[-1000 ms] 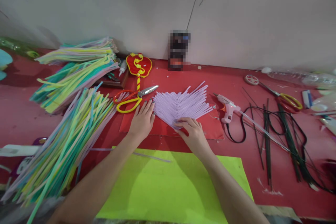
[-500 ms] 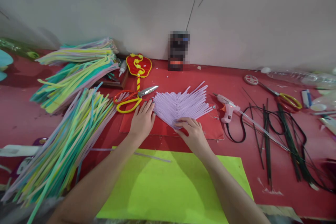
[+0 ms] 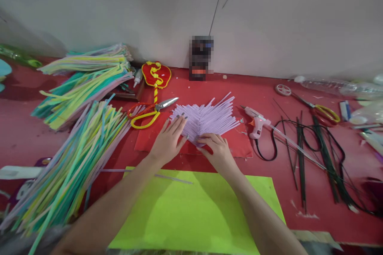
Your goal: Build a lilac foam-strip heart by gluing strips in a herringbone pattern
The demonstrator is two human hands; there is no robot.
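A fan of lilac pipe cleaners, joined in a V pattern along a middle line, lies on a red sheet. My left hand rests with fingers outstretched over the fan's left edge. At its lower point, my right hand pinches the tip between thumb and fingers; the thumb is partly hidden. Scissors with red and yellow handles lie just left of the fan, blades spread toward it. A pink hot glue gun lies to the right.
Bundles of coloured pipe cleaners cover the left side. A yellow-green sheet lies in front, with one lilac pipe cleaner across it. Dark green wires, a black cord and more scissors are at right.
My left hand has moved right, from beside the fan's left edge onto its left strands. My right hand stays at the lower tip. The view has shifted slightly.
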